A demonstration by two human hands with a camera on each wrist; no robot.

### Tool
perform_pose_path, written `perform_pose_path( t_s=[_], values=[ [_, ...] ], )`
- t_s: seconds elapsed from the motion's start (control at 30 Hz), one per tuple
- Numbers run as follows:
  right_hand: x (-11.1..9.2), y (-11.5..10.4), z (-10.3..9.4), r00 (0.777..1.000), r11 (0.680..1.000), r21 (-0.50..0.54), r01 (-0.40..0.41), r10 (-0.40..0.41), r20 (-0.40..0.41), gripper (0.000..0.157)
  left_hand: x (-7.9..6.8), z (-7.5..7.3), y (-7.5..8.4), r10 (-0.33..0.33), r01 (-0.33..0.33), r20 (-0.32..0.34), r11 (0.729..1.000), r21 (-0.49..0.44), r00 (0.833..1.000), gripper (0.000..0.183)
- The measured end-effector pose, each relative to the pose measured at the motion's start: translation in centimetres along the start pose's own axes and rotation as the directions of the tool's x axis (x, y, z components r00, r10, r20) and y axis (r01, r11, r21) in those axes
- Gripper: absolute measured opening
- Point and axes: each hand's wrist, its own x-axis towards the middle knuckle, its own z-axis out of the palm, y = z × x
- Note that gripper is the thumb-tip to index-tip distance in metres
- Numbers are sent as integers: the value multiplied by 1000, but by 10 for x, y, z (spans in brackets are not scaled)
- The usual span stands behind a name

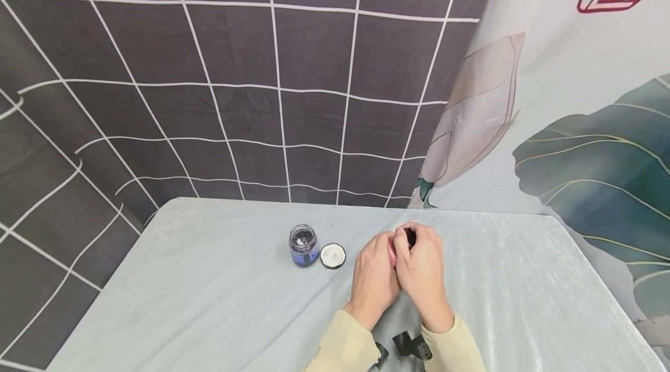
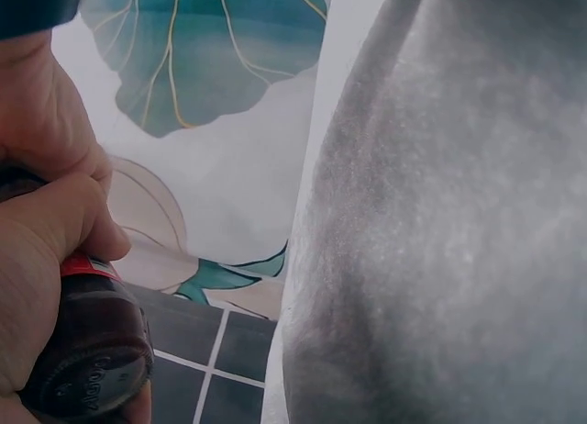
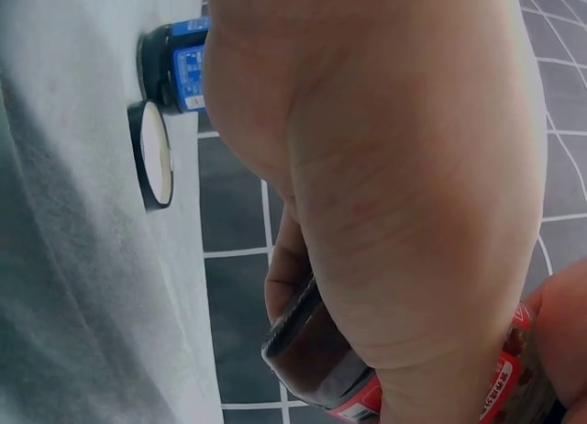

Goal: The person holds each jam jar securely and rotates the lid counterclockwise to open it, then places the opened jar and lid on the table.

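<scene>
Half done, by the look of it

Left hand [image 1: 373, 276] and right hand [image 1: 421, 267] curl their fingers round a red-labelled jar [image 1: 392, 251], held between them off the pale, creased cloth [image 1: 209, 285]; whether it is sealed cannot be told, so opening it may be what is left. Leftward, a blue-labelled jar [image 1: 303, 256] stands open, its lid [image 1: 332, 256] just beside. Dark gridded drape [image 1: 314, 52] and leaf-print drape [image 1: 602, 157] hang behind.

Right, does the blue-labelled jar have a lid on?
No, the blue-labelled jar stands open, and a lid lies beside it on the cloth.
</scene>
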Motion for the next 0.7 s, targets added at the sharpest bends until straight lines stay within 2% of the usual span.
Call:
perform_pose_path(
  t_s=[0.37,0.7],
  values=[
    [-2,-2,-2,999,998,27,51,-51,-13,16,1,-3,0,-14,14,7,1000,-4,1000,27],
    [-3,-1,0,999,998,39,44,-44,-11,14,3,-5,-1,-2,2,1,1000,-18,1000,24]
  ],
)
